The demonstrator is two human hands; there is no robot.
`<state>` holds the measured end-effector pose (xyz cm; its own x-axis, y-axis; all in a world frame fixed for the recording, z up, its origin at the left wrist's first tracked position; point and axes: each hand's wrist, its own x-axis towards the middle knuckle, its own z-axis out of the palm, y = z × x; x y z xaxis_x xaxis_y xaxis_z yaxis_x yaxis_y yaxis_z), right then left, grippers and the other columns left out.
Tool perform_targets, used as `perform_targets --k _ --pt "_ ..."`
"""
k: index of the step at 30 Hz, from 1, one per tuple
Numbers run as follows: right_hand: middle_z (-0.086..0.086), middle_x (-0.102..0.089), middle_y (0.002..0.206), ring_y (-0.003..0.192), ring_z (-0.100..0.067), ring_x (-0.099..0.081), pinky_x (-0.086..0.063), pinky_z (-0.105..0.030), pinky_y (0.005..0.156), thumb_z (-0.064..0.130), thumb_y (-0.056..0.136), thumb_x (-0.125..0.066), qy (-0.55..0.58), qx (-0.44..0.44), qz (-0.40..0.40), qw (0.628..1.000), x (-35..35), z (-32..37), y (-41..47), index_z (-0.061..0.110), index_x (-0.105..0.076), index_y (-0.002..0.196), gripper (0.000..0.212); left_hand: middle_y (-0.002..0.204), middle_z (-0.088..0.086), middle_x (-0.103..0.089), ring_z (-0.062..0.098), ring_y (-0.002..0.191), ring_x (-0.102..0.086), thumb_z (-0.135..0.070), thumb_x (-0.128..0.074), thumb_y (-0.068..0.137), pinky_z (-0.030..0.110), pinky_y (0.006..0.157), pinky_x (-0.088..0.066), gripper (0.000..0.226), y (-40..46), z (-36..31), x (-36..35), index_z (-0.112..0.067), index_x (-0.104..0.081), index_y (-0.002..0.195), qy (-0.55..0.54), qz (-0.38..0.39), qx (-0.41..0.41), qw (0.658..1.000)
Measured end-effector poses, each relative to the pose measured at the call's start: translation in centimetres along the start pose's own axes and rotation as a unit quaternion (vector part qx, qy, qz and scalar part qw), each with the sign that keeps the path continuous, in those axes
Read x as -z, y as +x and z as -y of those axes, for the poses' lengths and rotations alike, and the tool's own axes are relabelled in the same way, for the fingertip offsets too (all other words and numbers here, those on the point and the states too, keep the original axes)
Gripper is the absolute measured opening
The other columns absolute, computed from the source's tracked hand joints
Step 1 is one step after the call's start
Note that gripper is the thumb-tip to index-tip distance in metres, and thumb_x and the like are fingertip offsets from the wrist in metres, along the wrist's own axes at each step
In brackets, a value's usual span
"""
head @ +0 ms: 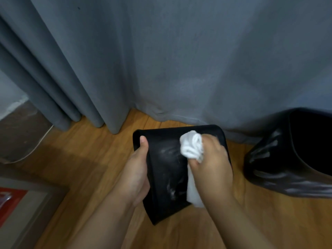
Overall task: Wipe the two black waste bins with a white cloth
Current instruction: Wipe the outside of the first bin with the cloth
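Observation:
A black waste bin (167,169) is held tipped in front of me, its flat side facing up and marked with pale smears. My left hand (136,169) grips its left edge, thumb on top near the far corner. My right hand (213,162) holds a bunched white cloth (192,146) and presses it against the bin's upper right part; a tail of cloth hangs down below the fist. A second black waste bin (291,157), lined with a glossy black bag, stands on the floor at the right, its opening facing up.
Grey curtains (161,60) hang to the wooden floor (86,159) right behind the bins. A white cable (41,141) runs along the left wall. A grey-framed panel with a red patch (21,203) lies at lower left.

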<state>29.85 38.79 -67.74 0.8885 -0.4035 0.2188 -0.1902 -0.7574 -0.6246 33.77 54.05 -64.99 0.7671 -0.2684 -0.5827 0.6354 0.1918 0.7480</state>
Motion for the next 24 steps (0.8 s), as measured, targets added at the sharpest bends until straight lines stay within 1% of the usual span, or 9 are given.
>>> perform_targets --k 2,4,7,9,11,13,16,21,24 --pt "0.002 -0.059 0.103 0.092 -0.022 -0.056 -0.041 -0.028 0.074 0.022 0.075 -0.055 0.005 -0.021 -0.011 1.000 -0.3 0.3 0.6 0.020 -0.057 0.104 0.028 0.121 0.003 -0.072 0.019 0.114 -0.067 -0.058 -0.030 0.096 0.041 0.104 -0.045 0.061 0.1 0.0 0.2 -0.017 -0.062 0.127 -0.011 0.004 -0.009 1.000" --pt "0.007 -0.057 0.112 0.095 -0.017 -0.054 -0.044 -0.029 0.077 0.023 0.072 -0.053 0.016 0.032 0.024 0.999 -0.7 2.2 0.0 0.026 -0.055 0.110 0.038 0.114 0.006 -0.074 0.018 0.106 -0.071 -0.058 -0.029 0.097 0.036 0.096 -0.049 0.063 0.3 -0.3 0.1 -0.014 -0.065 0.122 -0.021 0.011 -0.008 1.000" --pt "0.014 -0.055 0.117 0.092 -0.011 -0.051 -0.044 -0.022 0.074 0.024 0.073 -0.053 0.025 0.131 0.049 0.990 -0.7 4.5 -1.9 0.030 -0.054 0.115 0.043 0.078 0.001 -0.077 0.008 0.072 -0.074 -0.054 -0.032 0.099 0.025 0.070 -0.058 0.055 0.9 0.0 0.0 -0.011 -0.066 0.098 0.007 -0.029 -0.025 0.999" --pt "0.013 -0.055 0.116 0.091 -0.010 -0.051 -0.044 -0.020 0.072 0.022 0.071 -0.058 0.009 0.163 0.047 0.985 -0.2 3.7 -1.9 0.029 -0.053 0.116 0.045 0.076 0.003 -0.077 0.008 0.069 -0.074 -0.054 -0.030 0.099 0.021 0.061 -0.058 0.058 0.7 -0.1 -0.1 -0.007 -0.065 0.100 0.003 -0.028 -0.006 1.000" --pt "0.010 -0.056 0.116 0.095 -0.013 -0.052 -0.042 -0.023 0.071 0.014 0.068 -0.066 -0.015 0.123 0.048 0.991 0.4 1.4 -1.1 0.027 -0.054 0.117 0.053 0.102 0.007 -0.077 0.016 0.095 -0.074 -0.056 -0.028 0.098 0.031 0.082 -0.057 0.063 0.3 -0.2 -0.1 -0.008 -0.065 0.118 -0.001 -0.006 0.000 1.000" --pt "0.004 -0.058 0.112 0.096 -0.021 -0.055 -0.043 -0.028 0.073 0.011 0.072 -0.065 0.004 0.028 0.025 0.999 0.9 -0.9 0.3 0.021 -0.058 0.114 0.043 0.117 0.005 -0.073 0.020 0.110 -0.069 -0.058 -0.028 0.097 0.039 0.097 -0.049 0.062 0.1 -0.4 0.1 -0.015 -0.063 0.126 0.001 -0.006 -0.006 1.000" --pt "0.000 -0.059 0.106 0.091 -0.025 -0.057 -0.046 -0.031 0.075 0.017 0.073 -0.060 0.014 -0.008 -0.015 1.000 0.6 0.0 0.7 0.019 -0.060 0.108 0.035 0.118 0.005 -0.073 0.020 0.110 -0.069 -0.060 -0.030 0.096 0.039 0.097 -0.049 0.062 0.3 -0.4 -0.4 -0.016 -0.065 0.122 0.006 0.008 -0.016 1.000" --pt "0.013 -0.054 0.113 0.092 -0.010 -0.051 -0.044 -0.020 0.068 0.022 0.069 -0.063 0.018 0.115 0.044 0.992 -0.4 4.6 -2.0 0.028 -0.056 0.114 0.045 0.091 0.004 -0.077 0.013 0.083 -0.073 -0.057 -0.036 0.096 0.028 0.077 -0.057 0.060 1.1 -0.2 -0.8 -0.009 -0.068 0.107 0.048 -0.045 -0.046 0.997" --pt "0.009 -0.055 0.115 0.094 -0.015 -0.051 -0.042 -0.024 0.070 0.016 0.067 -0.067 -0.017 0.099 0.042 0.994 0.1 1.6 -1.1 0.026 -0.054 0.116 0.052 0.106 0.008 -0.076 0.018 0.097 -0.073 -0.057 -0.033 0.097 0.033 0.085 -0.054 0.062 1.1 -0.4 -0.6 -0.010 -0.068 0.117 0.068 -0.055 -0.050 0.995"
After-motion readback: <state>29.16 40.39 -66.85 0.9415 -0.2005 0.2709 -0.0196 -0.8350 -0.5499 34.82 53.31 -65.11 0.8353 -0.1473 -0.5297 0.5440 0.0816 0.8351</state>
